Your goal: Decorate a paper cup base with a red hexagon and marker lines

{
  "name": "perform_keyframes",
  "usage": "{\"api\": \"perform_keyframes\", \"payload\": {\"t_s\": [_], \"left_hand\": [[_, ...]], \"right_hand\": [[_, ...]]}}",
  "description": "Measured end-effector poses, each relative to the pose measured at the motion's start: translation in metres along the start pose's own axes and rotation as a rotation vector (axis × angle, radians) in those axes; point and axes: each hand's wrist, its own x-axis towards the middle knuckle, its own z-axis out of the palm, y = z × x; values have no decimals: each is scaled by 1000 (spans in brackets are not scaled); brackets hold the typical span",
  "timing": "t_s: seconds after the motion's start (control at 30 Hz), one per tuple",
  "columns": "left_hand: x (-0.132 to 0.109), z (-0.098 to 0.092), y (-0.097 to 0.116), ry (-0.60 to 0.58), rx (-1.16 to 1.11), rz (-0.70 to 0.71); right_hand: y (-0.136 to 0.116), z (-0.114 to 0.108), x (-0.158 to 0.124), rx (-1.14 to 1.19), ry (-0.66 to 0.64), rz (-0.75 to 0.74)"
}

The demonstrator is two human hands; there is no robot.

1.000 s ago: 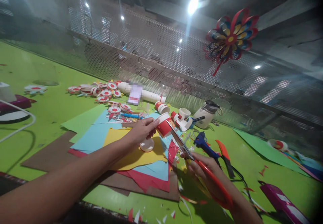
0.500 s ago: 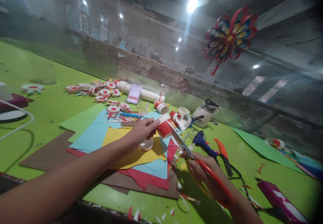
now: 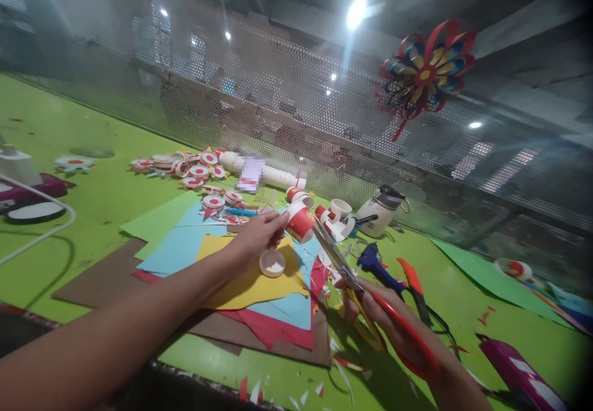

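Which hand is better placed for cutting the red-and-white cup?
Right, probably: the right hand holds the scissors close to the cup; the left hand is occupied holding that cup.

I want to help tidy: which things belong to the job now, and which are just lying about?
Belonging to the job:
red cup, in the left hand
scissors, in the right hand

Probably just lying about:
bottle
blue glue gun
white tube

The cup looks smooth paper, the scissor blades shiny metal, their handles glossy plastic
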Motion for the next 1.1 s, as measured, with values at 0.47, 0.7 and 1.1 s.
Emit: {"api": "perform_keyframes", "payload": {"t_s": [0.47,0.7,1.1], "left_hand": [[-9,3,15,85,140,6],[-11,5,20,121,241,29],[-11,5,20,99,209,-6]], "right_hand": [[-10,12,3,-269,132,-4],[-3,13,4,-322,133,-17],[-5,17,3,-320,145,-22]]}}
